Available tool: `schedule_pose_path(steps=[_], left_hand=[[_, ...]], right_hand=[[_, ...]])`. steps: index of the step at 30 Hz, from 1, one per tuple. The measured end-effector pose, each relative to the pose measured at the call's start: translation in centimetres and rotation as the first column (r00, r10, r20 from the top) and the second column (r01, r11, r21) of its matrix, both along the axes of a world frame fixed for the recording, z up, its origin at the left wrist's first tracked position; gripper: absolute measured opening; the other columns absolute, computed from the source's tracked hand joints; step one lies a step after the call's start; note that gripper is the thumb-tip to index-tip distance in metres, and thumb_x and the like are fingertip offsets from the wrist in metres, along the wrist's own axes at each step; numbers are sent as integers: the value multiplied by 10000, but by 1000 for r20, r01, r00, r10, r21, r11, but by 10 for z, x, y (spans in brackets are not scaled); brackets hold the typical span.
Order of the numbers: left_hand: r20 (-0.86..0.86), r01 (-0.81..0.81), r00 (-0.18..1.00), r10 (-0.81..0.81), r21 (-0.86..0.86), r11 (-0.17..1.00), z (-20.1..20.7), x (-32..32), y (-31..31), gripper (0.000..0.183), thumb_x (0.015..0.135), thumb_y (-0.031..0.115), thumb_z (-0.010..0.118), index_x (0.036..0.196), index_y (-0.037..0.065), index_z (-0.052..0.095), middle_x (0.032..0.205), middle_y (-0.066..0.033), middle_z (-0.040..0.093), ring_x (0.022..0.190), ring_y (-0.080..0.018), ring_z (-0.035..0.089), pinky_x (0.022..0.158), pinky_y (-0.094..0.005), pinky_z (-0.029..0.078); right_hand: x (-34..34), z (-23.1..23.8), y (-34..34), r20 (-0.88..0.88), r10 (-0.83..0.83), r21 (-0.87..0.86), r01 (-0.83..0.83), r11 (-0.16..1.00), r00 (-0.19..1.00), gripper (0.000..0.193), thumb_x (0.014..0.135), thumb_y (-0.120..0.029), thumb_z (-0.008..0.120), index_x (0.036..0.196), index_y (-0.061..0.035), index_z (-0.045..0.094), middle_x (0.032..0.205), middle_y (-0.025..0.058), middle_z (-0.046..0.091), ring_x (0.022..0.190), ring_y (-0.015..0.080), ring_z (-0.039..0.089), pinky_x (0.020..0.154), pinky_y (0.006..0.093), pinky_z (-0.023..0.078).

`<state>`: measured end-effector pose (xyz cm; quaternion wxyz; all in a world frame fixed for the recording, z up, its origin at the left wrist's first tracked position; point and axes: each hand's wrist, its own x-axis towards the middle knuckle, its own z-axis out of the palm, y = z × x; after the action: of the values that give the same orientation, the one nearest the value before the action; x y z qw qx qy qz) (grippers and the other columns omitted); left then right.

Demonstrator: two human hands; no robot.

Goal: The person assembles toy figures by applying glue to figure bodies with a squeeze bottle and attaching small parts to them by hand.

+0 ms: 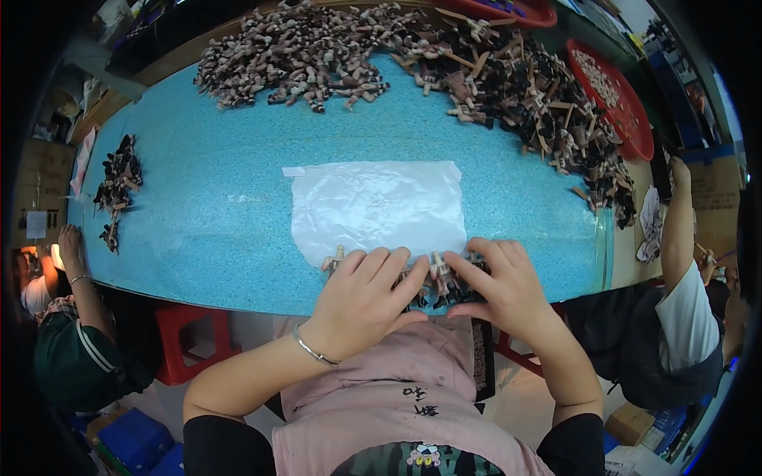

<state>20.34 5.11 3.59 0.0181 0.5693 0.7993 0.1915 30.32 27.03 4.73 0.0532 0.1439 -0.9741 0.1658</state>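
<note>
My left hand (357, 297) is curled over small toy figurines at the near edge of the blue table, its thumb below and fingers above. One pale figurine (336, 259) pokes out past its fingers. My right hand (504, 287) presses in from the other side, index finger and thumb around a figurine with a pale top and dark legs (442, 276). More dark figurine parts show between the two hands; the palms hide the rest. Just beyond my fingertips a crinkled clear plastic bag (377, 202) lies flat.
A big heap of pale figurines (294, 55) lies at the far side, joined by a darker heap (548, 103) to the right. A small dark pile (119, 186) sits at the left. Red trays (635, 127) stand far right. Co-workers' arms (679, 222) reach in from both sides.
</note>
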Motion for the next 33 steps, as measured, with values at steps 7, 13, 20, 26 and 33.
schedule_pose_path(steps=[7,13,20,26,33], left_hand=[[-71,62,996,-59,34,998,-1,-19,-26,642,693,401,709,1205,55,537,1089,-77,527,923,-207,508,772,-338,421],[14,95,995,-95,-29,995,2,-40,-48,667,742,479,653,1246,61,529,1138,-93,539,960,-244,535,875,-407,423],[105,-33,994,22,103,994,15,-58,-84,710,748,439,658,1291,20,475,1220,-147,517,1093,-309,512,920,-425,402],[158,-51,987,40,71,996,6,-69,-103,640,746,286,682,1288,18,469,1224,-125,515,1119,-294,500,956,-399,392],[243,-56,970,10,184,981,1,-71,-108,544,687,161,744,1179,26,556,1130,-138,564,1009,-323,568,838,-405,477]], right_hand=[[-9,-8,-34,-53,-7,-57,4,998,999,663,635,-451,745,1145,-55,594,1034,106,531,837,268,521,746,377,406],[-27,-8,-54,-48,-15,-78,11,997,999,668,613,-449,760,1129,-59,594,1040,104,530,844,269,513,754,377,404],[-31,-2,-55,16,-28,-41,29,999,999,644,649,-435,735,1141,-50,576,1072,118,517,868,279,503,765,380,391],[-33,-5,-59,19,-65,-48,66,997,998,694,602,-475,756,1125,-48,593,1047,108,524,877,289,498,788,395,388],[-35,-4,-59,25,-71,-33,72,997,997,705,600,-480,757,1128,-43,591,1050,115,522,889,293,495,791,397,385]])
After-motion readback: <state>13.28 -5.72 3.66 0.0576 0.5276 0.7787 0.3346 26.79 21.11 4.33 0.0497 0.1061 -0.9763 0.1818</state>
